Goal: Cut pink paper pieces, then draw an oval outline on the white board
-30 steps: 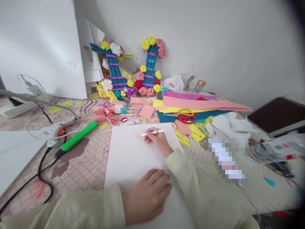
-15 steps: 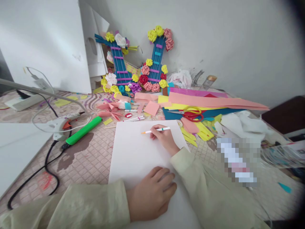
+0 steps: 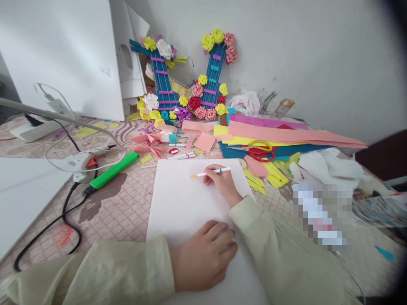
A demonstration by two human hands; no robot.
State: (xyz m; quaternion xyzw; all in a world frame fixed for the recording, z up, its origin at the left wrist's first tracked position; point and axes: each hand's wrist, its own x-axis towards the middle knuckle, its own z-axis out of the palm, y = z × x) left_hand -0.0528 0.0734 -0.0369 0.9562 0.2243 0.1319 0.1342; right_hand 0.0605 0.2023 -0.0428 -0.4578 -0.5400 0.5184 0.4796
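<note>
Gripping a slim white pen (image 3: 224, 170) in the right hand (image 3: 220, 182) over the white sheet's (image 3: 178, 199) far half — likely light, stiff, best pinched near the tip — and resting the left hand (image 3: 206, 256), loosely curled, nearer.

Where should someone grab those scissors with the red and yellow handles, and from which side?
Take the scissors by their handle loops, probably from the right: the loops lie on that side, while the blades point left. The right hand holds a pen, so it isn't free.
</note>
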